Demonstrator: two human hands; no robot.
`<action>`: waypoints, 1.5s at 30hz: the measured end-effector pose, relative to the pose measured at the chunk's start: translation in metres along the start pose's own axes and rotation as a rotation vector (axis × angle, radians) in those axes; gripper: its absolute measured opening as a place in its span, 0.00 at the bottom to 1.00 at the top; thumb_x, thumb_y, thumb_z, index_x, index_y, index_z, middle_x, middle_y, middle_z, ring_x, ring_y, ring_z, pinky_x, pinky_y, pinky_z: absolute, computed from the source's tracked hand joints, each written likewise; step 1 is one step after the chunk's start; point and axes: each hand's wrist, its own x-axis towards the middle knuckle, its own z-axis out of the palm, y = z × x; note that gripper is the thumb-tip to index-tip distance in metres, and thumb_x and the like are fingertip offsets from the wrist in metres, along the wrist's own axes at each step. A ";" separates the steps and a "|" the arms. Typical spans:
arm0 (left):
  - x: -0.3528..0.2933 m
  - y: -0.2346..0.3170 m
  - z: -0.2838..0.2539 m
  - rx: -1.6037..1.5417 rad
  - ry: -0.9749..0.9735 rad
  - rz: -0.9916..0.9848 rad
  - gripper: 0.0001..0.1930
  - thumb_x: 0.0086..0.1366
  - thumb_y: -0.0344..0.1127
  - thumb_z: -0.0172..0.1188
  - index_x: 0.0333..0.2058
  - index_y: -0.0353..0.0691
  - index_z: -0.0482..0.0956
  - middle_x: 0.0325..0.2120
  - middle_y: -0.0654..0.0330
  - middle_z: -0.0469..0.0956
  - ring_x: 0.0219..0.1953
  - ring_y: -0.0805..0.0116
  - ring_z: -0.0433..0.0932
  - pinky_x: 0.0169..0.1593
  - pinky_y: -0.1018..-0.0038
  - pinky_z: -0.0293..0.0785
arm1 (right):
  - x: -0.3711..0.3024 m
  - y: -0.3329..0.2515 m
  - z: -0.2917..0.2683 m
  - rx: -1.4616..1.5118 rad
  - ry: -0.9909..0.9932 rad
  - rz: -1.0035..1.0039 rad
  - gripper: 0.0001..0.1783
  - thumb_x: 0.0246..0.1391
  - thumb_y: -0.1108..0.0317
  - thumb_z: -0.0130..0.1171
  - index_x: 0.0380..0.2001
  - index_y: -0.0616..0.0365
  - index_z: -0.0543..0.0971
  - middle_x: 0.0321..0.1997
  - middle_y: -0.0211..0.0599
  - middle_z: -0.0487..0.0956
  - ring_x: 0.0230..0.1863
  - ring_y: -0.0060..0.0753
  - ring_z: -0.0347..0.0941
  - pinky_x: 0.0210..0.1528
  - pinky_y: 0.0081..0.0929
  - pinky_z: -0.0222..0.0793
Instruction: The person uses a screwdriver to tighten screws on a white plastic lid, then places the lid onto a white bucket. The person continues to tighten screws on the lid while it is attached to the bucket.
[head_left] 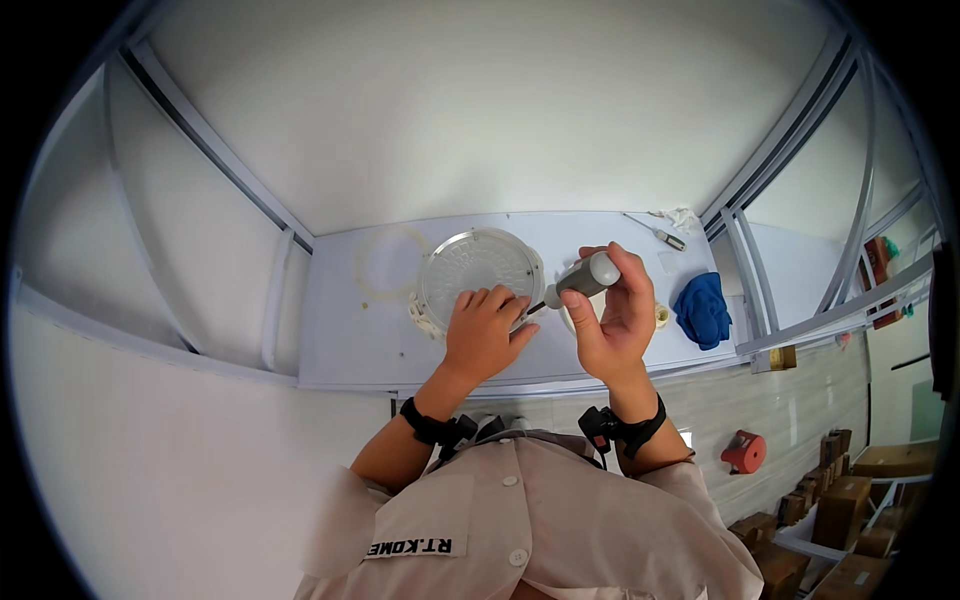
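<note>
A round clear disc with a metal-coloured rim [476, 235] lies on the white table, with a pale, lumpy edge showing beneath it at the left. My left hand [480, 335] rests over its near right edge, fingers laid on the disc and thumb apart from them. In my right hand [622, 325] is a screwdriver [585, 280] with a grey handle, gripped between thumb and fingers. Its thin shaft slants down left to the disc's rim, beside my left fingertips. The tip and whatever it touches are too small to make out.
Right of my right hand lies a crumpled blue cloth [703, 311]. A second screwdriver [668, 239] is at the table's back right, near crumpled white plastic [682, 218]. A cream-coloured roll [661, 315] sits partly behind my hand. Grey frame posts flank the table [350, 350].
</note>
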 end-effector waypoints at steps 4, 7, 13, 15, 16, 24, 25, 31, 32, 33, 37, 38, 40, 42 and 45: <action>0.000 0.000 -0.001 -0.008 0.017 -0.004 0.17 0.58 0.44 0.74 0.44 0.46 0.88 0.37 0.68 0.77 0.38 0.65 0.77 0.49 0.65 0.66 | 0.000 0.003 0.003 0.020 -0.018 0.008 0.34 0.58 0.77 0.72 0.66 0.65 0.71 0.53 0.49 0.78 0.56 0.45 0.79 0.57 0.38 0.74; -0.002 -0.002 0.001 -0.011 0.053 0.008 0.15 0.59 0.44 0.74 0.44 0.47 0.88 0.37 0.68 0.77 0.36 0.66 0.78 0.48 0.65 0.66 | 0.000 0.004 0.005 0.017 -0.028 0.034 0.34 0.57 0.77 0.72 0.65 0.65 0.71 0.53 0.50 0.78 0.56 0.45 0.79 0.58 0.38 0.74; -0.001 -0.001 0.002 0.003 0.071 0.008 0.14 0.60 0.44 0.74 0.43 0.49 0.90 0.35 0.69 0.77 0.32 0.69 0.77 0.47 0.66 0.66 | -0.003 0.009 0.007 0.041 -0.024 0.047 0.33 0.57 0.77 0.72 0.65 0.66 0.72 0.53 0.50 0.79 0.55 0.45 0.79 0.59 0.39 0.74; -0.002 -0.001 0.003 0.003 0.066 0.003 0.14 0.60 0.45 0.74 0.43 0.49 0.90 0.34 0.70 0.77 0.31 0.70 0.77 0.46 0.66 0.66 | -0.003 0.010 0.007 0.042 -0.019 0.050 0.33 0.57 0.77 0.72 0.64 0.66 0.72 0.53 0.50 0.79 0.55 0.45 0.79 0.59 0.39 0.74; -0.002 -0.001 0.003 0.003 0.064 0.001 0.14 0.60 0.45 0.74 0.43 0.49 0.90 0.33 0.70 0.77 0.30 0.70 0.77 0.46 0.66 0.66 | -0.003 0.010 0.007 0.041 -0.019 0.047 0.33 0.57 0.77 0.72 0.64 0.66 0.72 0.52 0.49 0.79 0.55 0.45 0.79 0.59 0.39 0.74; -0.003 -0.003 0.007 0.026 0.098 0.002 0.12 0.60 0.46 0.74 0.40 0.50 0.90 0.31 0.73 0.76 0.32 0.73 0.77 0.45 0.68 0.65 | -0.003 0.009 0.004 0.029 -0.009 0.066 0.34 0.56 0.75 0.74 0.64 0.64 0.73 0.52 0.47 0.80 0.55 0.42 0.80 0.53 0.33 0.74; -0.003 -0.004 0.007 0.026 0.101 0.004 0.12 0.60 0.46 0.74 0.40 0.50 0.90 0.31 0.73 0.76 0.32 0.73 0.77 0.45 0.68 0.65 | -0.003 0.009 0.004 0.032 -0.010 0.068 0.34 0.55 0.75 0.74 0.64 0.64 0.73 0.52 0.47 0.80 0.55 0.42 0.79 0.53 0.34 0.74; -0.003 -0.004 0.008 0.038 0.088 0.007 0.15 0.61 0.48 0.73 0.43 0.50 0.91 0.31 0.71 0.76 0.29 0.72 0.77 0.46 0.66 0.66 | -0.002 0.012 0.001 -0.078 -0.041 -0.019 0.33 0.52 0.74 0.77 0.61 0.64 0.75 0.51 0.48 0.80 0.51 0.44 0.79 0.52 0.35 0.76; -0.003 -0.005 0.008 0.044 0.096 0.012 0.15 0.61 0.48 0.73 0.43 0.50 0.91 0.31 0.71 0.76 0.30 0.72 0.77 0.46 0.66 0.66 | -0.001 0.011 0.002 -0.122 -0.046 -0.060 0.33 0.51 0.74 0.78 0.60 0.63 0.76 0.50 0.48 0.81 0.50 0.44 0.79 0.51 0.36 0.76; -0.003 -0.005 0.009 0.050 0.104 0.017 0.14 0.61 0.48 0.74 0.43 0.50 0.91 0.31 0.71 0.76 0.30 0.72 0.77 0.46 0.66 0.66 | 0.000 0.010 0.003 -0.166 -0.051 -0.101 0.33 0.50 0.73 0.78 0.59 0.63 0.76 0.50 0.48 0.81 0.49 0.45 0.79 0.50 0.36 0.77; -0.004 -0.005 0.010 0.058 0.087 0.002 0.13 0.60 0.47 0.74 0.42 0.52 0.92 0.31 0.72 0.77 0.31 0.72 0.77 0.46 0.66 0.66 | 0.011 -0.004 0.007 -0.229 -0.114 -0.157 0.32 0.51 0.72 0.78 0.59 0.62 0.76 0.47 0.48 0.81 0.44 0.47 0.80 0.46 0.36 0.79; -0.004 -0.005 0.009 0.061 0.084 0.003 0.12 0.60 0.47 0.74 0.41 0.52 0.92 0.31 0.72 0.77 0.31 0.72 0.77 0.46 0.66 0.66 | 0.014 -0.006 0.007 -0.225 -0.145 -0.155 0.32 0.51 0.72 0.77 0.59 0.62 0.76 0.47 0.48 0.81 0.43 0.47 0.80 0.45 0.36 0.79; -0.003 -0.005 0.008 0.069 0.079 0.005 0.11 0.60 0.46 0.74 0.40 0.52 0.92 0.30 0.72 0.77 0.31 0.72 0.77 0.46 0.66 0.67 | 0.018 -0.009 0.006 -0.228 -0.195 -0.136 0.31 0.52 0.73 0.76 0.59 0.62 0.76 0.46 0.48 0.82 0.41 0.48 0.81 0.44 0.36 0.79; -0.003 -0.004 0.008 0.062 0.086 0.007 0.11 0.60 0.46 0.74 0.39 0.52 0.92 0.30 0.72 0.77 0.31 0.72 0.77 0.46 0.66 0.67 | 0.020 -0.011 0.004 -0.244 -0.237 -0.102 0.31 0.52 0.74 0.74 0.59 0.63 0.76 0.46 0.49 0.82 0.41 0.50 0.81 0.43 0.36 0.79; -0.002 -0.002 0.007 0.053 0.099 0.003 0.10 0.60 0.45 0.74 0.38 0.51 0.91 0.30 0.72 0.77 0.31 0.72 0.77 0.45 0.66 0.66 | 0.019 -0.011 0.001 -0.244 -0.272 -0.062 0.30 0.52 0.77 0.71 0.60 0.62 0.76 0.49 0.50 0.82 0.44 0.51 0.81 0.43 0.36 0.80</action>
